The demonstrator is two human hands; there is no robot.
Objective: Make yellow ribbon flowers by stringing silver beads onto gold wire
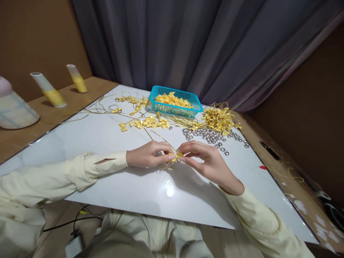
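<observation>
My left hand [150, 154] and my right hand [205, 159] meet over the middle of the white tabletop. Between their fingertips is a small yellow ribbon bow [173, 157], with a thin gold cord [163, 139] sticking up from it. A small shiny bit shows at the bow's lower edge, too small to make out. Both hands are closed in a pinch on the bow, thumbs toward me. Beyond them lie loose yellow bows [150, 122] and a scatter of silver rings or beads [212, 135].
A teal plastic basket [199, 106] of yellow bows stands at the back. Right of it is a pile of bows on gold cords [219, 120]. Two yellow-and-white spools [53, 96] and a large pale bottle [16, 109] stand at left. A black tool [269, 149] lies at right.
</observation>
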